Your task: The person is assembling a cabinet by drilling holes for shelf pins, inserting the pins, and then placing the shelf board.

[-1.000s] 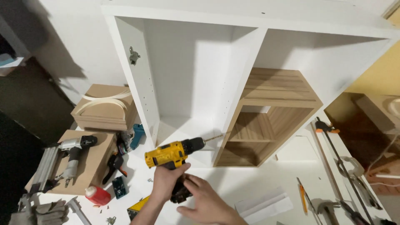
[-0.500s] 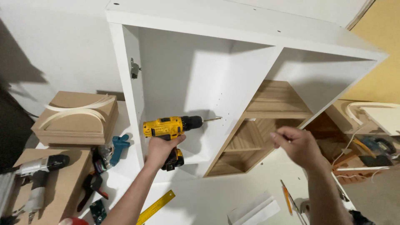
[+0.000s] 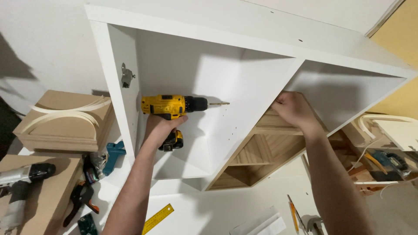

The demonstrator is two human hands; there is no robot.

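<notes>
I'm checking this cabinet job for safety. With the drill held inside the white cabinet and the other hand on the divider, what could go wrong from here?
1. The left hand holds the yellow cordless drill alone, arm stretched out, its bit aimed at the white divider panel; it could skid off.
2. The right hand rests on the wooden shelf unit just behind that panel; a bit breaking through might reach it.

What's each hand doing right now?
Left hand: closed around the grip of the yellow cordless drill.
Right hand: fingers curled on the wooden shelf unit inside the white cabinet.
</notes>
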